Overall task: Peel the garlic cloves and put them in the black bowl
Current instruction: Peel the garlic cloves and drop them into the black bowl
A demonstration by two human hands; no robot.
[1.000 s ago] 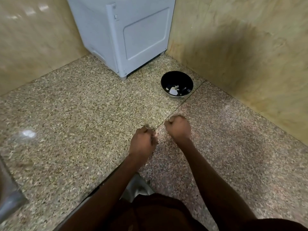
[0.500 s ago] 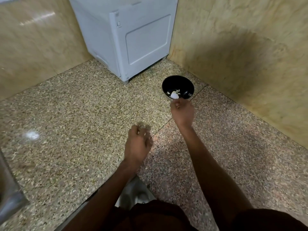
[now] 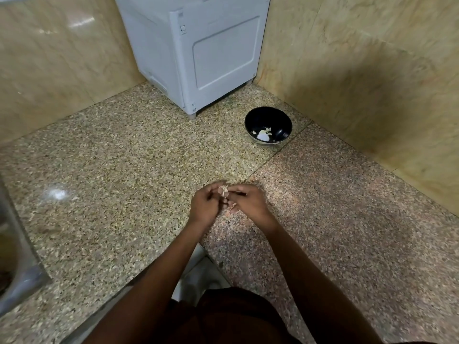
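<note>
I am watching both hands meeting over the speckled granite countertop (image 3: 104,150), close to the seam where the yellowish slab meets the pinker one. The left hand (image 3: 205,207) and the right hand (image 3: 249,203) are touching at the fingertips, and between them they are pinching a small pale garlic clove with papery skin (image 3: 223,191); the fingers of both are curling in around it, though the blur is keeping me from telling which finger is doing what. The round black bowl (image 3: 280,120) is sitting well apart from the hands, farther back and to the right, near the beige marble wall (image 3: 360,70) and just beside the foot of a pale grey boxy appliance (image 3: 198,50) standing in the corner. Inside the bowl a few white peeled garlic pieces (image 3: 263,135) are lying on the bottom. At the left edge, part of a metal sink rim (image 3: 22,269) is showing
</note>
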